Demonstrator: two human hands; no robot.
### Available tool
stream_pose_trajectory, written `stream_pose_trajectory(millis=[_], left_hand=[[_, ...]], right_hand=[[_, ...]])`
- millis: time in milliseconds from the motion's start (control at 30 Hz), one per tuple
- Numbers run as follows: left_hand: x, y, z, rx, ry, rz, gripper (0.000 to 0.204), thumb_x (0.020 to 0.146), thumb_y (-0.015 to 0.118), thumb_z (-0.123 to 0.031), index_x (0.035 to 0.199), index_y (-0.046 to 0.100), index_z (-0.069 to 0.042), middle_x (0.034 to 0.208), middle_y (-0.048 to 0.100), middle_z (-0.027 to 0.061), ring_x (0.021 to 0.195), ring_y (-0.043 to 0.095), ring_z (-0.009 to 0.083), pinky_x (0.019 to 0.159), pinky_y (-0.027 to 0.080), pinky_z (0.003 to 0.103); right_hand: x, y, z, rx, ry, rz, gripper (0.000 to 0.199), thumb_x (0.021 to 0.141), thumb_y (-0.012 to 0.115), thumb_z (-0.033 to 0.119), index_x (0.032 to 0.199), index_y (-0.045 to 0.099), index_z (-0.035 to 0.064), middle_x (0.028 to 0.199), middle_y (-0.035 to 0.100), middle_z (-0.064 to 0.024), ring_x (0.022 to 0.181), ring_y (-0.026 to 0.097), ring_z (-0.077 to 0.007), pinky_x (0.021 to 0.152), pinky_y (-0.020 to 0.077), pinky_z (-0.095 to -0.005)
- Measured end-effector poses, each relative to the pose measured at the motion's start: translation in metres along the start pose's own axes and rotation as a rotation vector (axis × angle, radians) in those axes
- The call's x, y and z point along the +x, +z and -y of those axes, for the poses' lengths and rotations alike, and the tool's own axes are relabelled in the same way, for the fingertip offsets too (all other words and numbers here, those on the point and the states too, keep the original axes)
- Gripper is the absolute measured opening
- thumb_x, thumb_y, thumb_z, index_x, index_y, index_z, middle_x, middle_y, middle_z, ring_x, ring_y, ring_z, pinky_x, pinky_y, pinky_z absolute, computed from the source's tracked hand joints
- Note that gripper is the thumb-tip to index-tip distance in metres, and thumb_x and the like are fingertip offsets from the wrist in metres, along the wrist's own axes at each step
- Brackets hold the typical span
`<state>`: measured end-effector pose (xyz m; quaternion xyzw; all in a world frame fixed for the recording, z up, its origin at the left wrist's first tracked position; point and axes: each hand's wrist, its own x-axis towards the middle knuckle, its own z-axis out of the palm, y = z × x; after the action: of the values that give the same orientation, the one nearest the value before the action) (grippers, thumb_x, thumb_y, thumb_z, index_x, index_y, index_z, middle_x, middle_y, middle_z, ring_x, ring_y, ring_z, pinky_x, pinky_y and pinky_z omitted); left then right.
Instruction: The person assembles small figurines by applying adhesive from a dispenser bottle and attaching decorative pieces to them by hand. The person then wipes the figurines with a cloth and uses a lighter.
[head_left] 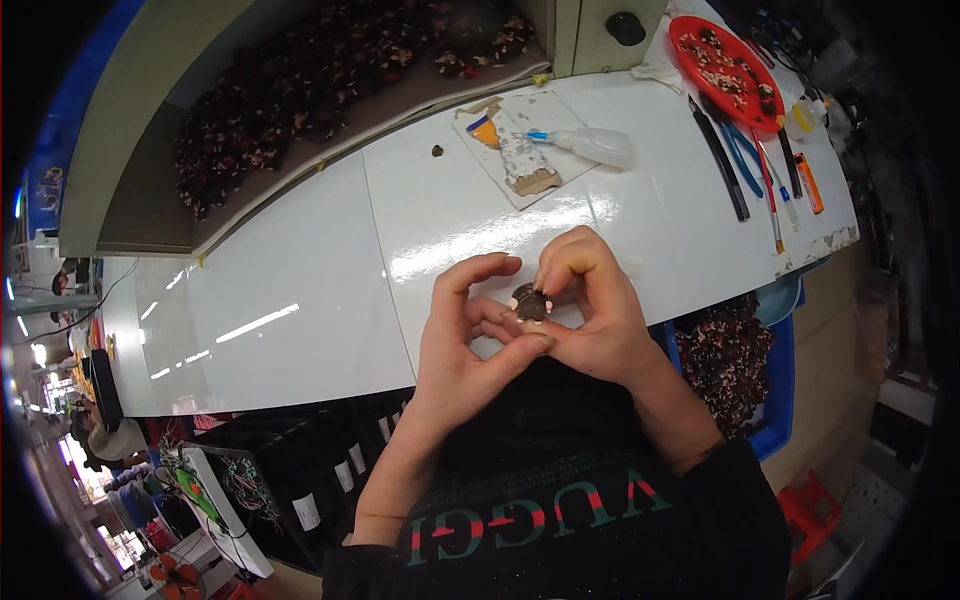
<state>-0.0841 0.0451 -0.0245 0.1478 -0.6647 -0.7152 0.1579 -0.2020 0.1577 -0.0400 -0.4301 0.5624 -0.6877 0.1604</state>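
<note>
A small dark brown piece with pale pink bits at its sides is held between my hands above the white table, close to my body. My right hand pinches it, index finger and thumb bent round its right side. My left hand curls about its left side, with the thumb beneath it against the right thumb and the index finger raised off it. The fingers partly cover the piece, so its exact kind cannot be made out.
A large bin of similar dark pieces stands at the back left. Near the middle back lie a squeeze bottle and a stained card. Tweezers, pliers, brushes and a red tray are at right; a blue crate stands below.
</note>
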Motion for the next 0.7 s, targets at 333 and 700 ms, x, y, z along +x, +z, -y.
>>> stream_pose_trajectory(millis=[333,700], left_hand=[[-0.0008,-0.0064,-0.0004,0.018,0.03,0.032,0.068,0.076,0.077,-0.01,0.129,0.036,0.0,0.127,0.046,0.0183,0.083,0.061,0.0109,0.071,0.052,0.023],[-0.0016,-0.0078,0.0013,0.034,0.045,0.042,0.066,0.077,0.076,-0.01,0.128,0.037,0.0,0.126,0.048,0.0177,0.083,0.061,0.0105,0.071,0.052,0.022]], right_hand=[[0.0009,0.0054,-0.002,-0.055,-0.006,0.008,0.04,0.068,0.078,0.002,0.093,0.046,0.0074,0.091,0.049,-0.005,0.079,0.051,-0.0141,0.068,0.0468,-0.0261],[0.0009,0.0057,-0.0016,-0.096,-0.024,0.021,0.041,0.069,0.079,0.004,0.093,0.046,0.0075,0.091,0.049,-0.0052,0.08,0.052,-0.0145,0.067,0.0476,-0.0256]])
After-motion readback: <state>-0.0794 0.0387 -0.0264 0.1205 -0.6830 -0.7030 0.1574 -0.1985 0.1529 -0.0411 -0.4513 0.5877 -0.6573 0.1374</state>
